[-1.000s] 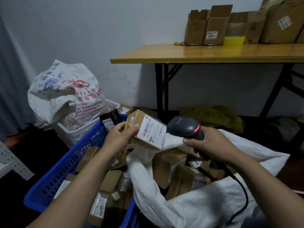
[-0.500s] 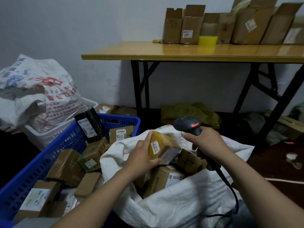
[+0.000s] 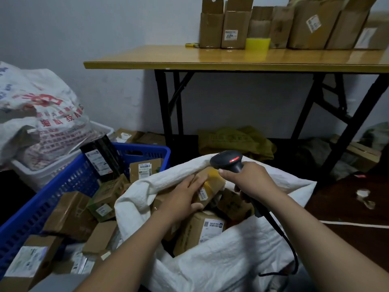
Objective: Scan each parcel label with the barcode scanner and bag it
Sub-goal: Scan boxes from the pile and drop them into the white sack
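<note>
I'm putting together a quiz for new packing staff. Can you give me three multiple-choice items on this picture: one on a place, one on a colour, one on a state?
1. Where is the parcel that the left hand holds?
A) on the table
B) in the mouth of the white sack
C) under the table

2. What colour is the basket of parcels?
A) blue
B) green
C) red

3. What is the right hand doing?
A) hanging open
B) gripping the scanner
C) pinching the sack

Answers:
1 B, the sack's edges lie around the parcel.
2 A, its mesh wall is blue.
3 B, its fingers curl round the scanner's handle.
</note>
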